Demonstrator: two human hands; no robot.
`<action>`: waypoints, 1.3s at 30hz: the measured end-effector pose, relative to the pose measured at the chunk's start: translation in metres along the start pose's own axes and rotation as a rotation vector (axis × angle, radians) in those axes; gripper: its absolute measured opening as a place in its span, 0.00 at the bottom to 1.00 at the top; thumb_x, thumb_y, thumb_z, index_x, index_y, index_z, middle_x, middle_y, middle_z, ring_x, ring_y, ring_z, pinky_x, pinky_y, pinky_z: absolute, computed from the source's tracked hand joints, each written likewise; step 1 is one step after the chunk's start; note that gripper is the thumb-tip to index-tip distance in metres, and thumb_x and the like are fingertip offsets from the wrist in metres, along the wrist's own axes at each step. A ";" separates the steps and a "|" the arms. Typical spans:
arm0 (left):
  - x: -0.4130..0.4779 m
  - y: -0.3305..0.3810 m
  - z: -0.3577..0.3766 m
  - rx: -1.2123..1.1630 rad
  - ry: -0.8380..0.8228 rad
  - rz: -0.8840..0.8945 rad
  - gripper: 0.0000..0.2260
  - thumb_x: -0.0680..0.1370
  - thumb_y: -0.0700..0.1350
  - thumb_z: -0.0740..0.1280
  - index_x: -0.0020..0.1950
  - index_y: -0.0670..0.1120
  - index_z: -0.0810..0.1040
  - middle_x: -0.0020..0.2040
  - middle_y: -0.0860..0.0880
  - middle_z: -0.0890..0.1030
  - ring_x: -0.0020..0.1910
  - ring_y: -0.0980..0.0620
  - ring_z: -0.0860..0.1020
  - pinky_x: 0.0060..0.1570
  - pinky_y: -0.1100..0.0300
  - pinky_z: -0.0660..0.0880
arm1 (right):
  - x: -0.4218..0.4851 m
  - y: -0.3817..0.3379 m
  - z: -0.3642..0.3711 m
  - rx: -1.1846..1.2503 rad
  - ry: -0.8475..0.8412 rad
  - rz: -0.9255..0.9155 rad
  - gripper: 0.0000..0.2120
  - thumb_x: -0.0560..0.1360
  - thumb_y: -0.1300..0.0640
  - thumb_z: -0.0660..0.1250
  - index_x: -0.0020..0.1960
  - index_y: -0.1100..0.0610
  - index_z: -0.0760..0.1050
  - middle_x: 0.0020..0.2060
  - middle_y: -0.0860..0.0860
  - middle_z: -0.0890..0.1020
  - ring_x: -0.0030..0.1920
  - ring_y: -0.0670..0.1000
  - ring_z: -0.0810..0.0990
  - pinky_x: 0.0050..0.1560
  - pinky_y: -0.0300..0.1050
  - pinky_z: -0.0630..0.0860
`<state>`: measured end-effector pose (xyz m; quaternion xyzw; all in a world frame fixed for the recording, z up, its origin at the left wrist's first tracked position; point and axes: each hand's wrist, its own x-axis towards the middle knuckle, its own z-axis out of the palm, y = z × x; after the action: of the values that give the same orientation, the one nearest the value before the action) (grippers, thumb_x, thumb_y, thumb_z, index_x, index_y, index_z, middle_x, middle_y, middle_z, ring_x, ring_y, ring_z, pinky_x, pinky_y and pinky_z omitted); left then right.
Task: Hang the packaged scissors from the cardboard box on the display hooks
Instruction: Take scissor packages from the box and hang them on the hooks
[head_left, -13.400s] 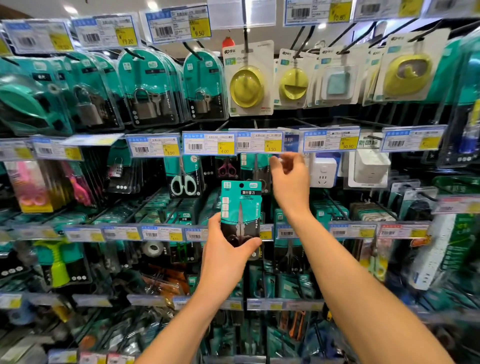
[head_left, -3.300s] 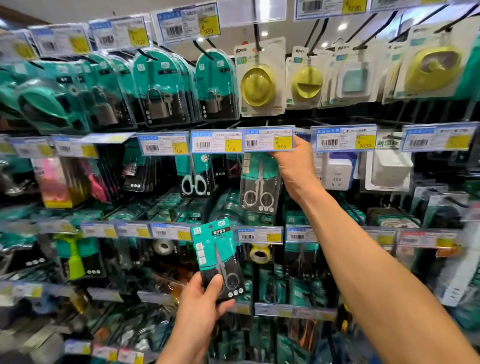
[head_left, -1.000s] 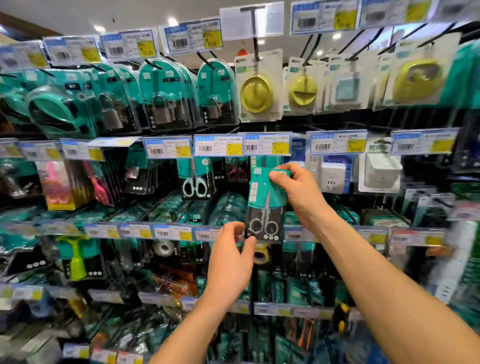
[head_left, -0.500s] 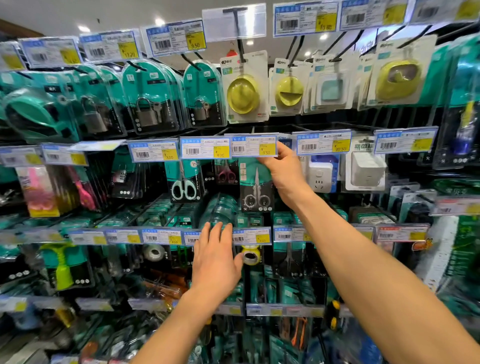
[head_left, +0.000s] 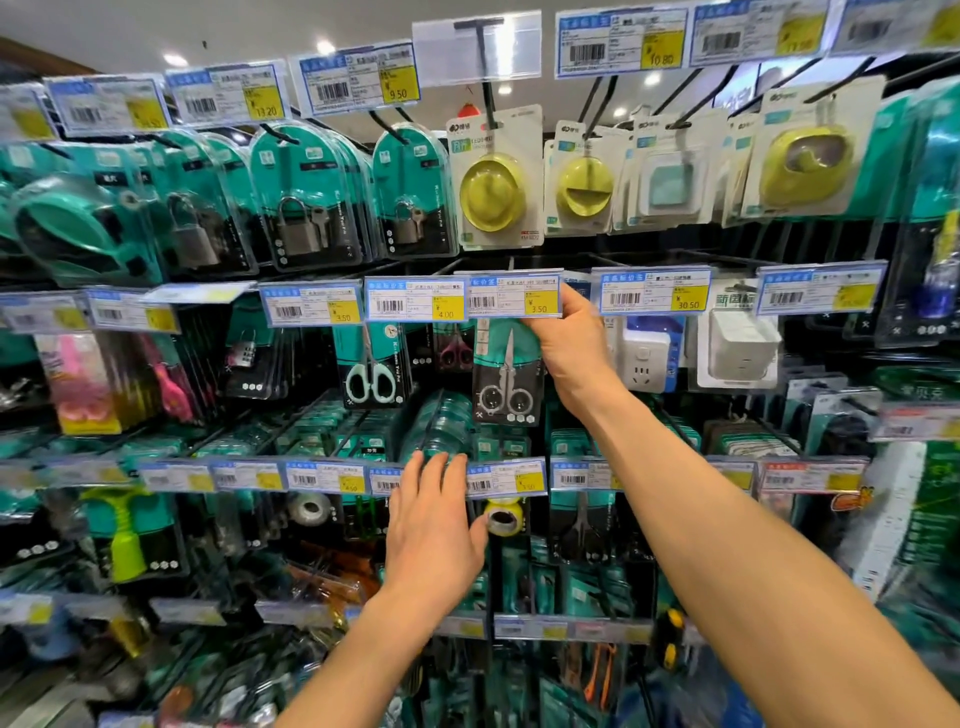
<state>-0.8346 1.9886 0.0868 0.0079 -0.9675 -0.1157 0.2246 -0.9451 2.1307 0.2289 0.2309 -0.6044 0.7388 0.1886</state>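
A teal and black scissors pack (head_left: 506, 382) with silver scissors hangs on a display hook in the middle row, under the 3.50 price tag (head_left: 511, 293). My right hand (head_left: 569, 343) is raised beside the pack's upper right, with its fingers pinching that tag's lower right corner. My left hand (head_left: 434, 525) is lower, in front of the row of price tags beneath, with fingers spread and nothing in it. The cardboard box is out of view.
Packs of padlocks (head_left: 306, 208) and yellow hooks (head_left: 493, 192) hang in the top row. Mint-handled scissors (head_left: 370, 371) hang left of the pack, white plug sockets (head_left: 644, 358) to its right. A yellow tape roll (head_left: 503, 517) sits by my left hand.
One second ago both hands held the scissors pack at the hook. It now hangs free, my left hand has dropped away empty, and my right hand has moved up to the price tag.
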 end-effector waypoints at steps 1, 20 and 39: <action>0.000 0.000 0.000 -0.001 0.002 0.002 0.32 0.81 0.58 0.61 0.81 0.49 0.52 0.80 0.51 0.56 0.81 0.46 0.46 0.79 0.49 0.50 | 0.000 0.000 0.000 0.000 -0.002 -0.005 0.10 0.74 0.64 0.74 0.48 0.49 0.83 0.46 0.47 0.87 0.51 0.49 0.85 0.55 0.50 0.82; -0.003 0.001 0.001 -0.052 0.041 -0.001 0.31 0.81 0.56 0.63 0.80 0.49 0.55 0.79 0.51 0.58 0.81 0.47 0.47 0.79 0.50 0.50 | 0.016 0.007 -0.007 -0.291 -0.049 -0.023 0.07 0.78 0.57 0.70 0.54 0.47 0.78 0.47 0.40 0.84 0.49 0.36 0.81 0.51 0.36 0.77; 0.000 -0.005 -0.001 -0.027 -0.003 0.025 0.31 0.80 0.56 0.65 0.79 0.48 0.59 0.78 0.50 0.63 0.80 0.45 0.51 0.79 0.49 0.54 | 0.024 0.010 -0.014 -0.662 0.044 0.051 0.15 0.79 0.55 0.66 0.65 0.51 0.74 0.45 0.46 0.82 0.39 0.43 0.77 0.30 0.28 0.69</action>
<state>-0.8341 1.9830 0.0867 -0.0077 -0.9662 -0.1260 0.2247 -0.9715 2.1423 0.2321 0.1259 -0.8129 0.5117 0.2479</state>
